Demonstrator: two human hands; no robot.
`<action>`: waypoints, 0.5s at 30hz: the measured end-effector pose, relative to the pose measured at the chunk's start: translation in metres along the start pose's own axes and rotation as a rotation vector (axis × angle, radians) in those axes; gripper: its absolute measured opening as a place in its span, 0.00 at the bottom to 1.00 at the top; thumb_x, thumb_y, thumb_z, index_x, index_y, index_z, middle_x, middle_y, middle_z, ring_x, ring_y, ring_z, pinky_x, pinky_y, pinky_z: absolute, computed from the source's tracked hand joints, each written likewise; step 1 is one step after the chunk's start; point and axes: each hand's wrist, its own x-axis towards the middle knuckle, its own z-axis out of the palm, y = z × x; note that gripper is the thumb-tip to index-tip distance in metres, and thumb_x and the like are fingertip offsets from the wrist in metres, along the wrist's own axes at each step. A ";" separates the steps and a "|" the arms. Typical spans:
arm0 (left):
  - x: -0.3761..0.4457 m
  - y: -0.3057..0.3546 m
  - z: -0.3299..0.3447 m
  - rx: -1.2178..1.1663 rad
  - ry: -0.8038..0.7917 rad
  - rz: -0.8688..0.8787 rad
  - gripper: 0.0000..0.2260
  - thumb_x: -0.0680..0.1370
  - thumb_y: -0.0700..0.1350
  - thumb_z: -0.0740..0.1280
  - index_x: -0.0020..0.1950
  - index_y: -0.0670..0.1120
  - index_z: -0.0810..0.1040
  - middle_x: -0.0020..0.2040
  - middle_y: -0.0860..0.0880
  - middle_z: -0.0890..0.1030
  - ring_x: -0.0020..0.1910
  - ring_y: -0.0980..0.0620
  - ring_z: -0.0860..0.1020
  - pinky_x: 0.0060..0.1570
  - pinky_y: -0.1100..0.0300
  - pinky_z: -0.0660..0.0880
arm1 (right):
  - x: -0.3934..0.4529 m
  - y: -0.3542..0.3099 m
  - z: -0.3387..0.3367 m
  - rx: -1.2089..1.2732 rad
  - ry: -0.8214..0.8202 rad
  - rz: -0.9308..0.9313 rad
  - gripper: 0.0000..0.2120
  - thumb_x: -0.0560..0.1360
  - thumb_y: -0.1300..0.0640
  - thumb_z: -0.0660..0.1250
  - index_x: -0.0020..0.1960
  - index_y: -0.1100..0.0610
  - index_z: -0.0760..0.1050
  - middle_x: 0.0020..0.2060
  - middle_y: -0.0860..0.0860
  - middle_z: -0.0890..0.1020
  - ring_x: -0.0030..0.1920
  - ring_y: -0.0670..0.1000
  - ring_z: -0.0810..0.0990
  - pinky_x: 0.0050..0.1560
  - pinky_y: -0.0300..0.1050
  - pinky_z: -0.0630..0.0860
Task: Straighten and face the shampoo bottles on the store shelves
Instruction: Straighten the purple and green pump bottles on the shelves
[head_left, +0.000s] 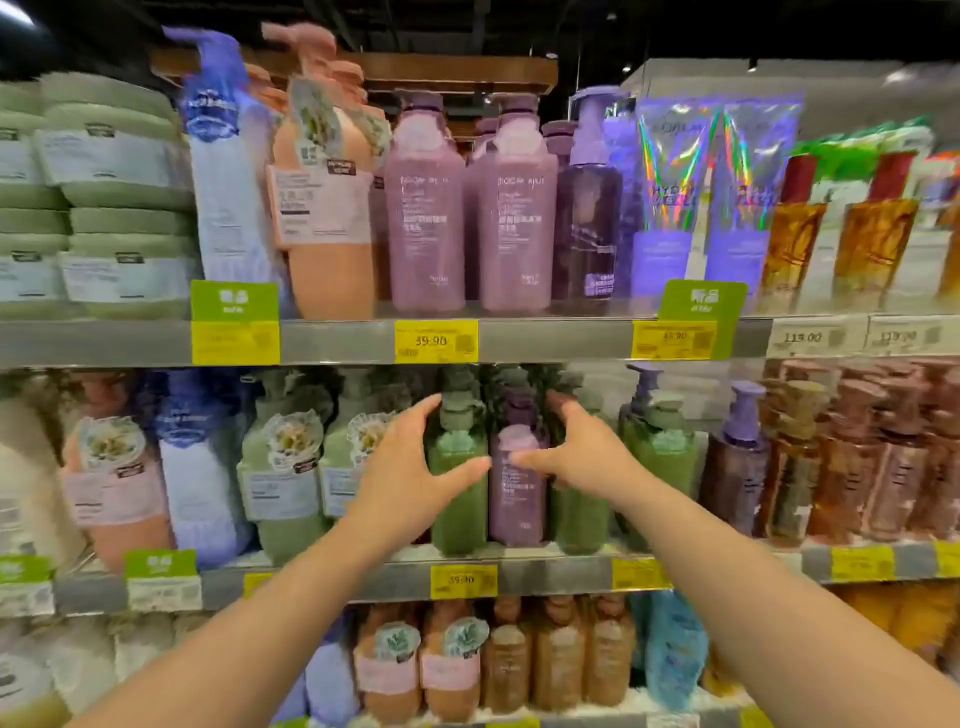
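Note:
On the middle shelf (561, 574) a green pump bottle (457, 512) stands upright beside a mauve bottle (517, 499). My left hand (410, 467) is spread around the green bottle, fingers behind its pump and thumb across its front. My right hand (576, 454) reaches in from the right, thumb pointing at the mauve bottle's label and fingers up by another green bottle (579, 514) behind it. Whether either hand grips firmly is unclear; both have fingers apart.
More green pump bottles (283, 483) stand left, another green bottle (662, 452) and a dark purple one (735, 467) right. The upper shelf (337, 340) carries mauve bottles (428, 208) and peach ones. Yellow price tags (435, 340) line the shelf edges. Brown bottles (506, 654) sit below.

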 end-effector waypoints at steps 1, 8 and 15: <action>0.009 -0.005 0.005 -0.002 0.008 0.009 0.41 0.69 0.62 0.73 0.77 0.54 0.59 0.74 0.52 0.66 0.72 0.53 0.65 0.69 0.52 0.66 | 0.006 -0.002 0.001 -0.106 0.001 -0.024 0.37 0.69 0.46 0.78 0.73 0.52 0.66 0.59 0.50 0.80 0.47 0.52 0.82 0.39 0.46 0.80; 0.043 -0.018 0.030 0.002 -0.037 -0.036 0.37 0.74 0.62 0.68 0.78 0.54 0.56 0.71 0.49 0.70 0.66 0.52 0.70 0.56 0.62 0.66 | 0.035 -0.006 0.011 -0.346 -0.155 0.052 0.24 0.71 0.44 0.75 0.54 0.61 0.74 0.35 0.53 0.86 0.27 0.47 0.82 0.31 0.43 0.80; 0.044 -0.008 0.032 -0.057 -0.037 -0.125 0.33 0.73 0.67 0.59 0.76 0.57 0.60 0.56 0.53 0.78 0.47 0.58 0.75 0.46 0.58 0.70 | 0.022 0.005 0.015 -0.498 -0.036 -0.096 0.27 0.71 0.42 0.74 0.58 0.58 0.70 0.52 0.55 0.80 0.53 0.59 0.80 0.47 0.50 0.76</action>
